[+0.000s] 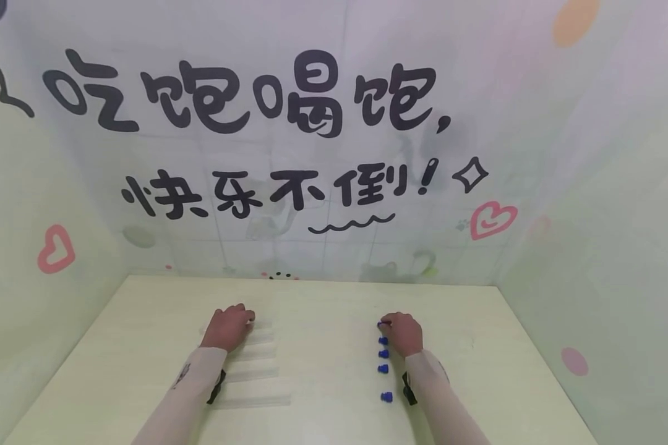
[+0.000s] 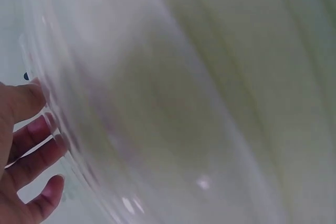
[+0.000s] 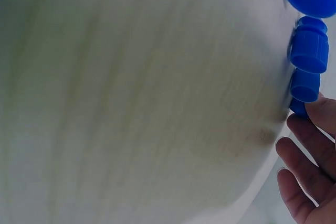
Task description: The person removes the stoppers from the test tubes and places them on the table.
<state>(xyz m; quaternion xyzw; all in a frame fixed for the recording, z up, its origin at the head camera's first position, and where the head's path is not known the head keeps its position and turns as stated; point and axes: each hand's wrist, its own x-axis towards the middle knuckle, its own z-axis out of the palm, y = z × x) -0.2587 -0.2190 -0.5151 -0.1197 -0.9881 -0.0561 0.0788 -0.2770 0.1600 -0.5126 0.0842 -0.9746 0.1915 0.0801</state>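
On the left half of the table lies a row of clear tubes [image 1: 253, 402], spaced from near to far. My left hand [image 1: 228, 327] is at the far end of this row, its thumb and fingertips pinching the farthest clear tube [image 1: 263, 323]. Opposite, several small blue caps [image 1: 386, 397] form a matching line. The farthest blue cap [image 3: 298, 108] is pinched between the thumb and index finger of my right hand [image 1: 403, 334], the other fingers loosely bent. Blue caps with hollow ends [image 3: 308, 51] stand large at the edge of the right wrist view.
The pale wooden tabletop [image 1: 328, 371] runs back to a printed wall [image 1: 334, 259] with black lettering. Side walls close it in, the left wall [image 1: 44, 309] bearing a pink heart, the right wall [image 1: 618, 296] a pink spot.
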